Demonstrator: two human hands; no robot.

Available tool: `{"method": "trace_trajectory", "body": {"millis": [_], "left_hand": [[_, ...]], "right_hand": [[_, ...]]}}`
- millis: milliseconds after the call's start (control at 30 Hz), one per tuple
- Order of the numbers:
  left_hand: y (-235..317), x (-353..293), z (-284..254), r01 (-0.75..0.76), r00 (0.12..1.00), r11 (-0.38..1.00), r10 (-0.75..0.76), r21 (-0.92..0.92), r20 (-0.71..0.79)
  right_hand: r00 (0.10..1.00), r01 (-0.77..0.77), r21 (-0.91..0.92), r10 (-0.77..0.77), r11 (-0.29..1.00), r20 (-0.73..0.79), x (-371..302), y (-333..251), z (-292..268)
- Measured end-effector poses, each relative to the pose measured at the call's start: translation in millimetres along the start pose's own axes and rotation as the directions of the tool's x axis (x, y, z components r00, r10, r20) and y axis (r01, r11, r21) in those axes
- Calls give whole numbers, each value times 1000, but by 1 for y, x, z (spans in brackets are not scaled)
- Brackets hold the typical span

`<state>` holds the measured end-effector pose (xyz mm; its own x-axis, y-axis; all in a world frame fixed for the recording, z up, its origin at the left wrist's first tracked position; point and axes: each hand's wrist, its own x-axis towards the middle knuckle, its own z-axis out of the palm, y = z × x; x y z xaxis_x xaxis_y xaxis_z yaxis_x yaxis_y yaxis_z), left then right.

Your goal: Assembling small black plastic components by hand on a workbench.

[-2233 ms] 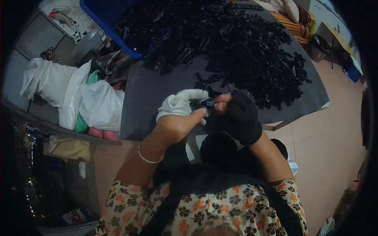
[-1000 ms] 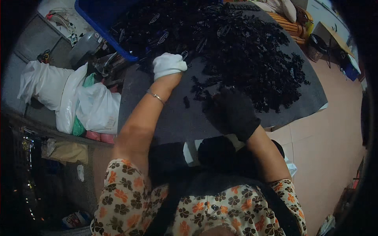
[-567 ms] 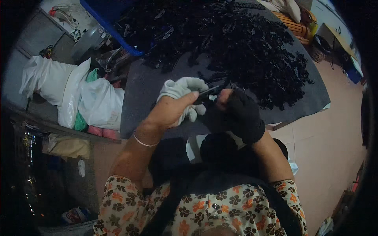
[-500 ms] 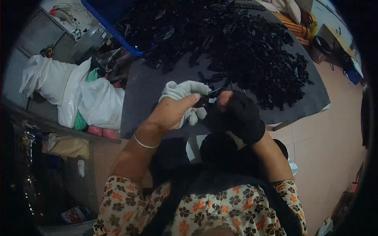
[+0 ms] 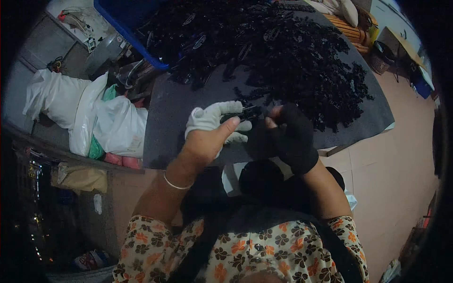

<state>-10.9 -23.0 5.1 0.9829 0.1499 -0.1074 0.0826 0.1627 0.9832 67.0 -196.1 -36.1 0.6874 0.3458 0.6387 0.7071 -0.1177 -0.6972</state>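
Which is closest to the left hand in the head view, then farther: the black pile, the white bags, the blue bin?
From the left hand:
1. Black pile, just ahead on the table.
2. White bags, off to the left.
3. Blue bin, far back left.

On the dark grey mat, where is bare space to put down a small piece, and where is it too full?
Bare mat lies left of the left hand, between the white plastic bags and the heap of small black plastic parts. A narrower strip runs right of the right hand, toward the mat's edge. The far half, under the heap and near the blue plastic crate, is crowded.
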Motion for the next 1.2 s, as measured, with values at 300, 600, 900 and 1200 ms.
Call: {"method": "trace_trajectory", "body": {"millis": [300,600,900,1200], "left_hand": [[-19,-14,20,-574,678,316,700,755,223],[-11,-29,10,-422,820,546,570,724,48],[-5,-46,-2,-406,889,616,437,675,136],[0,-54,-7,-375,923,592,308,713,230]], "right_hand": [[735,-671,605,496,428,463,-1,-18,5],[840,-491,445,272,749,469,-7,-25,8],[892,-275,310,121,910,436,-8,-17,5],[874,42,203,-135,978,467,-16,-15,7]]}}
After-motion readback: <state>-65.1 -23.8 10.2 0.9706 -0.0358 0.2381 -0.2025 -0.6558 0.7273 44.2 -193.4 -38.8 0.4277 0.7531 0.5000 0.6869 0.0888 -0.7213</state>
